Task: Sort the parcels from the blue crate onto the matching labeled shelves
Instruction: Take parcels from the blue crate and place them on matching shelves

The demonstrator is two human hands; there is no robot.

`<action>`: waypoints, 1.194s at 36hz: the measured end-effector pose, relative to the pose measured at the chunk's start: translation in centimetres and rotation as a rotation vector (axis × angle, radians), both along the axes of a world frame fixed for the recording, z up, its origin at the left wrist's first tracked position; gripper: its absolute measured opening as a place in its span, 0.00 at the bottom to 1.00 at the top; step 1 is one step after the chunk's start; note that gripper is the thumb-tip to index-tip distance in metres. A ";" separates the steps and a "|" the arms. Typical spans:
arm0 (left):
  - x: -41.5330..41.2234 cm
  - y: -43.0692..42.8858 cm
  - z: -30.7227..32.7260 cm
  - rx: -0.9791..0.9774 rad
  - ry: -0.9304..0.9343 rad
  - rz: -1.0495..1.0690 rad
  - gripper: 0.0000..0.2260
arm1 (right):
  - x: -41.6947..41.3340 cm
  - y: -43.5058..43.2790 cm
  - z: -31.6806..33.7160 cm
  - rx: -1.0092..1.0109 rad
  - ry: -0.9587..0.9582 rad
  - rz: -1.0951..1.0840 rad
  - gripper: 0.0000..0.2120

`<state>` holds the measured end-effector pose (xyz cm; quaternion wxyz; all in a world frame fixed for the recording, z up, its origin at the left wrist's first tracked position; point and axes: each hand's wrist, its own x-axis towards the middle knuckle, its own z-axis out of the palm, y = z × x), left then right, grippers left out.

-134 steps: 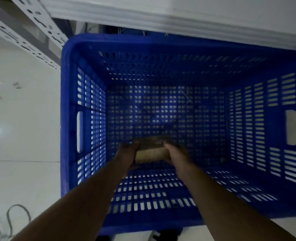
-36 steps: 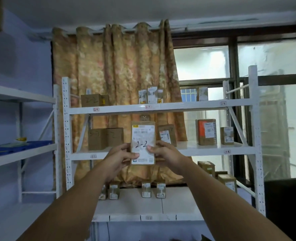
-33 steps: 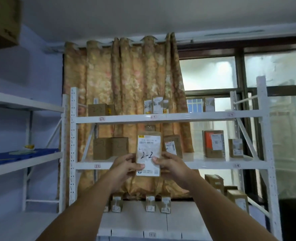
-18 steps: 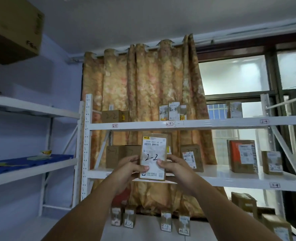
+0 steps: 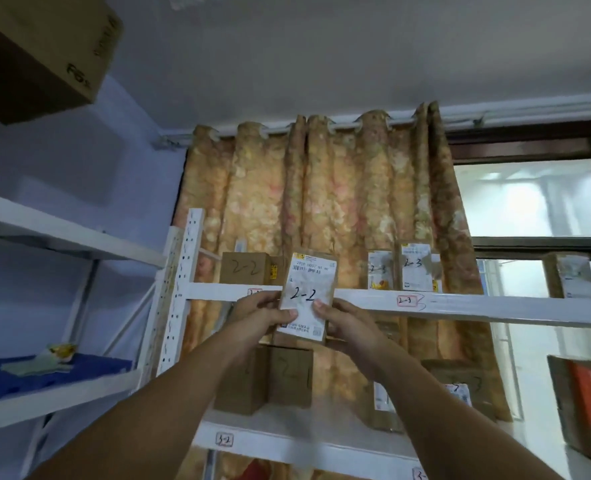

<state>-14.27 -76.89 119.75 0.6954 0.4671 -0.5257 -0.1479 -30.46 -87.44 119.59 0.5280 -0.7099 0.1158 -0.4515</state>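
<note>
I hold a small brown parcel (image 5: pixel 308 296) upright, its white label marked "2-2" facing me. My left hand (image 5: pixel 264 315) grips its left edge and my right hand (image 5: pixel 344 325) grips its right edge, thumbs on the label. The parcel is in front of the upper white shelf beam (image 5: pixel 460 306), partly covering a red-edged tag there. On that shelf stands a brown box (image 5: pixel 247 268) marked "2-2", just left of the held parcel. The blue crate is out of view.
Parcels marked "2-3" (image 5: pixel 415 268) stand further right above a "2-3" tag (image 5: pixel 405 300). The shelf below, tagged "3-2" (image 5: pixel 224 439), holds brown boxes (image 5: pixel 289 375). A second rack (image 5: pixel 62 233) is at left, with a large cardboard box (image 5: pixel 41 53) overhead. A curtain hangs behind.
I lifted the parcel out of the blue crate and turned to the rack. Over the last second the rack has come closer and the parcel has risen to the upper shelf beam.
</note>
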 end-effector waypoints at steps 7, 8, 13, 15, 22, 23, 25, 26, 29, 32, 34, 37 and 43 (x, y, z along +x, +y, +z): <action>6.8 -6.2 3.0 -0.076 -0.098 0.138 0.17 | 5.7 -4.5 5.1 -0.076 -0.079 -0.132 0.20; 7.6 -7.1 3.4 -0.083 -0.105 0.162 0.16 | 6.2 -5.4 6.0 -0.071 -0.103 -0.157 0.19; 12.3 -11.2 4.8 -0.117 -0.246 0.329 0.07 | 8.8 -9.6 9.8 -0.079 -0.162 -0.241 0.17; 14.1 -12.7 6.0 -0.142 -0.293 0.389 0.06 | 9.9 -11.2 10.8 -0.131 -0.131 -0.288 0.19; 18.6 -17.5 10.0 -0.183 -0.536 0.605 0.05 | 14.3 -17.6 13.9 -0.156 0.071 -0.325 0.12; 19.1 -18.1 10.6 -0.166 -0.577 0.626 0.05 | 15.0 -18.6 14.2 -0.160 0.099 -0.330 0.12; 19.8 -19.3 11.6 -0.148 -0.627 0.658 0.05 | 16.3 -20.5 14.6 -0.175 0.150 -0.337 0.13; 20.0 -19.8 12.0 -0.152 -0.640 0.672 0.05 | 16.9 -21.4 14.8 -0.180 0.172 -0.337 0.13; 21.0 -21.4 13.0 -0.162 -0.680 0.708 0.05 | 18.4 -23.9 15.1 -0.180 0.230 -0.325 0.15; 22.6 -22.9 13.8 -0.135 -0.743 0.757 0.06 | 19.2 -25.1 15.6 -0.179 0.281 -0.322 0.16; 23.6 -23.7 14.3 -0.145 -0.760 0.789 0.07 | 19.6 -25.5 15.8 -0.197 0.331 -0.333 0.17; 25.3 -24.6 15.2 -0.148 -0.786 0.807 0.11 | 20.1 -26.0 16.0 -0.208 0.373 -0.333 0.18; 27.1 -25.4 18.7 -0.103 -0.838 0.807 0.14 | 20.1 -27.4 16.6 -0.204 0.480 -0.322 0.17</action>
